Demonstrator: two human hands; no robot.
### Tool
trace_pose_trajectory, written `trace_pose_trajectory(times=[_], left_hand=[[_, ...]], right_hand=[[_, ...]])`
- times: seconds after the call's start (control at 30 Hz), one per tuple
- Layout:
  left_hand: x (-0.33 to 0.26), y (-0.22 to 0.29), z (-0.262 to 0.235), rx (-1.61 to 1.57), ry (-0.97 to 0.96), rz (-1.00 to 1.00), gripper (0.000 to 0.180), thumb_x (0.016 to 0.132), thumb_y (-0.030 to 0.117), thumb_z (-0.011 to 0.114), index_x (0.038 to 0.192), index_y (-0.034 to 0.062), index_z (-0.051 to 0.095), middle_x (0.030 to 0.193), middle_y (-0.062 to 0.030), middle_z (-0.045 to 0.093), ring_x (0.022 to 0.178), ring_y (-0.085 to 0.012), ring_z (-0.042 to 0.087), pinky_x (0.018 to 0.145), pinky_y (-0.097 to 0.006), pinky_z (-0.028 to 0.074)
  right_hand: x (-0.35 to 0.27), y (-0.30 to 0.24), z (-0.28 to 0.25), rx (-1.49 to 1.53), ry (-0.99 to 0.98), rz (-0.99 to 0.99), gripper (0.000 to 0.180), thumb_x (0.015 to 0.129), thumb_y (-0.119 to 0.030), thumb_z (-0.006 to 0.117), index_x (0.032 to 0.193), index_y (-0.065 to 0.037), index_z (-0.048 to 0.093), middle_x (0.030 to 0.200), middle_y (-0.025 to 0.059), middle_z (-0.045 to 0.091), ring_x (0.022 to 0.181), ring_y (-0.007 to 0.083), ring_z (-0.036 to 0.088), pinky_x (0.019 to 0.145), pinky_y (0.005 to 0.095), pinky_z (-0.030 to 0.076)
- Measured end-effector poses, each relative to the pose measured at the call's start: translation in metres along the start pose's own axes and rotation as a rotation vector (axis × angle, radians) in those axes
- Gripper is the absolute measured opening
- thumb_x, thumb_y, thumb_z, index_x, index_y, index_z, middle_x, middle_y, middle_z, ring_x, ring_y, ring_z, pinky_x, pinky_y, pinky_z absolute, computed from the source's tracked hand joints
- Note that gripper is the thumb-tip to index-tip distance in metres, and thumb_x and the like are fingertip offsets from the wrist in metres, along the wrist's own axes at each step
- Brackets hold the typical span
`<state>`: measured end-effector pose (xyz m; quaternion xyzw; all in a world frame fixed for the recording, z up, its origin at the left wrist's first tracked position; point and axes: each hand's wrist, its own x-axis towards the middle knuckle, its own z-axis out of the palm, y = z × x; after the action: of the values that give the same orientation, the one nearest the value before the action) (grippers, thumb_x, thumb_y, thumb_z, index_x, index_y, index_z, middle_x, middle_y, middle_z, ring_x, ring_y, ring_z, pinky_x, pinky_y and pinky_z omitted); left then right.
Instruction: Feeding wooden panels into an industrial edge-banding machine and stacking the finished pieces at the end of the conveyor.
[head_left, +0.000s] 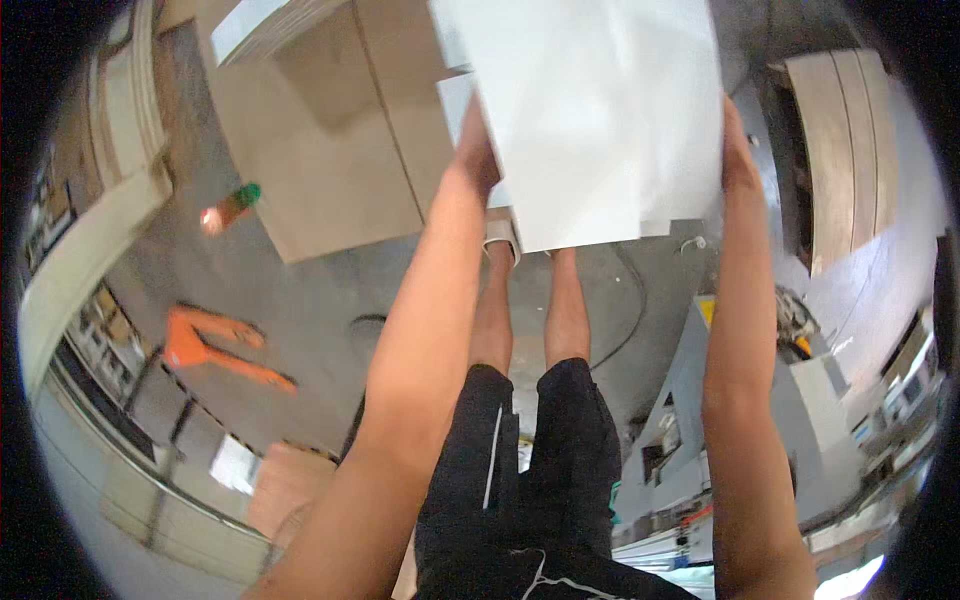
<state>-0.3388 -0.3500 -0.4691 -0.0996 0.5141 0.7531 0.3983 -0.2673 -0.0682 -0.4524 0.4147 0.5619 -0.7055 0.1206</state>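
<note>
A stack of large white sheets (570, 120), paper or thin board, is held out in front of me at the top of the view. Its sheets overlap unevenly along the near edge. My left hand (477, 145) grips the left side, with its fingers mostly hidden by the stack. On the opposite side my right hand (737, 150) holds the right edge, and its fingertips are out of sight too. Smaller white pieces (455, 105) show beside my left hand; whether they belong to the stack I cannot tell.
Brown cardboard sheets (330, 150) lie to the left of the stack. Further left are an orange pallet jack (215, 345) and a green-and-orange cylindrical object (232, 208). At the right are layered tan boards (845, 150) and a grey machine (680, 430). A dark cable (635, 320) crosses the floor.
</note>
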Motion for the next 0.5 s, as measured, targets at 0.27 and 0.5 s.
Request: trace_pose_trajectory(times=[0.27, 0.5], left_hand=[[-0.009, -0.022, -0.056, 0.028, 0.265, -0.075, 0.082, 0.091, 0.066, 0.039, 0.141, 0.0003, 0.038, 0.136, -0.0175, 0.050, 0.127, -0.0265, 0.045, 0.108, -0.041, 0.027], [-0.070, -0.129, -0.173, 0.335, 0.546, -0.434, 0.066, 0.084, 0.051, 0.063, 0.126, 0.0007, 0.052, 0.114, -0.0145, 0.063, 0.106, -0.0246, 0.059, 0.089, -0.038, 0.045]], right_hand=[[0.034, 0.064, -0.069, -0.065, 0.084, -0.246, 0.039, 0.096, -0.031, 0.048, 0.124, -0.005, 0.056, 0.113, 0.0108, 0.064, 0.094, 0.0234, 0.065, 0.078, 0.0337, 0.054], [-0.079, 0.259, -0.060, -0.350, 0.377, 0.128, 0.050, 0.096, -0.033, 0.049, 0.135, -0.003, 0.044, 0.130, 0.0090, 0.054, 0.114, 0.0226, 0.055, 0.090, 0.0352, 0.048]])
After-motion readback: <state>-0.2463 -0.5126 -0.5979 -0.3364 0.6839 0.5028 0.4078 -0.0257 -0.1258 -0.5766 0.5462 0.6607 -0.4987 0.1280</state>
